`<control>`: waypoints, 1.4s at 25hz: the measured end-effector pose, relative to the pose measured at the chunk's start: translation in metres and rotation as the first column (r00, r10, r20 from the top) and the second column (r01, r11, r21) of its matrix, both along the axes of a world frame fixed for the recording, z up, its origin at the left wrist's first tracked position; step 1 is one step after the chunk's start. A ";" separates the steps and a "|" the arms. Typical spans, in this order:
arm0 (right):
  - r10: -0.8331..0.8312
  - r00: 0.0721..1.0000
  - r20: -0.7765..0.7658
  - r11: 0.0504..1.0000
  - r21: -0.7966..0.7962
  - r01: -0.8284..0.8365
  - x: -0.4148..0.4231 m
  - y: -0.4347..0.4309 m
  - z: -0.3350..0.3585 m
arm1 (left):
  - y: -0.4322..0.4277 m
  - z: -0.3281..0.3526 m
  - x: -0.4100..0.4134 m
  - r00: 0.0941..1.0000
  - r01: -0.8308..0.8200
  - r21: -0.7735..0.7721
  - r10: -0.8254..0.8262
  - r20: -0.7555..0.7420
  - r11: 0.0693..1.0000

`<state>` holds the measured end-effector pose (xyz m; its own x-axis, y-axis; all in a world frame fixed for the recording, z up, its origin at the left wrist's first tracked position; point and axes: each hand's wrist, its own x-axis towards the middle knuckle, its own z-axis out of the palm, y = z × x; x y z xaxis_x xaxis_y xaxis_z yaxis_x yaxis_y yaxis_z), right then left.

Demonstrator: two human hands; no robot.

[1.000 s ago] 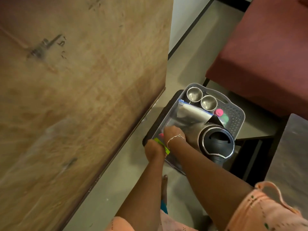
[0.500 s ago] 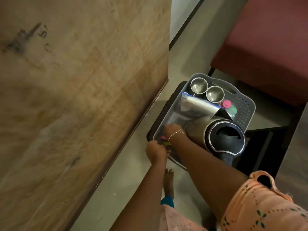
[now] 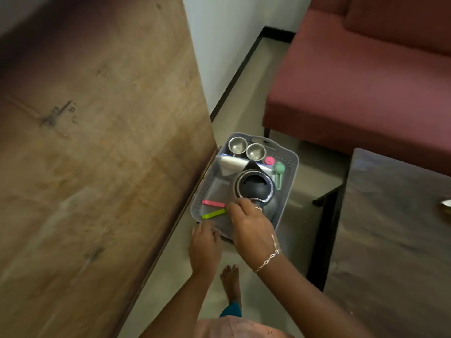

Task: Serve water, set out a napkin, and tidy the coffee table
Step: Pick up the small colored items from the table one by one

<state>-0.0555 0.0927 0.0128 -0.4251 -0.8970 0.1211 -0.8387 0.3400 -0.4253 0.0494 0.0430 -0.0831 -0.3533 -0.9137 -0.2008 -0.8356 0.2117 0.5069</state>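
You're still fetching supplies. Your left hand rests, fingers relaxed, on the basket's near rim. Your right hand hovers curled over the jug handle; I can't tell whether it grips. Next, I'd judge: clasp that handle and lift straight up.

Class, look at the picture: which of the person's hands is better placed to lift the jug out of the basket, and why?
Probably the right. The right hand lies over the near side of the jug, by its handle. The left hand is at the near rim of the basket, off the jug.
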 end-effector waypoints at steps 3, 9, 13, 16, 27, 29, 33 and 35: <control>-0.088 0.995 -0.053 0.995 -0.058 0.085 -0.027 0.084 0.006 | 0.060 0.012 -0.014 0.999 0.013 -0.058 -0.015 -0.029 0.998; -0.369 0.918 -0.143 0.929 -0.096 0.358 -0.074 0.284 0.013 | 0.223 0.039 -0.077 0.956 0.277 -0.105 -0.285 -0.070 0.955; -0.510 0.836 -0.200 0.855 -0.014 0.518 -0.098 0.416 0.027 | 0.340 0.073 -0.136 0.816 0.558 -0.189 -0.575 -0.050 0.808; -0.600 0.767 -0.227 0.787 0.006 0.617 -0.114 0.492 0.031 | 0.408 0.091 -0.176 0.639 0.732 -0.288 -0.769 -0.026 0.618; -0.752 0.595 -0.284 0.582 0.136 0.802 -0.170 0.682 0.013 | 0.556 0.078 -0.282 0.269 0.918 -0.313 -0.962 0.046 0.242; -0.762 0.593 -0.261 0.566 0.177 0.805 -0.196 0.707 0.005 | 0.575 0.069 -0.304 0.264 0.936 -0.258 -0.963 0.059 0.241; -0.812 0.563 -0.153 0.516 0.263 0.815 -0.247 0.748 -0.007 | 0.599 0.059 -0.345 0.275 0.955 -0.144 -0.954 0.121 0.257; -0.842 0.528 -0.110 0.485 0.274 0.830 -0.268 0.770 -0.009 | 0.608 0.061 -0.367 0.260 0.962 -0.130 -0.952 0.162 0.241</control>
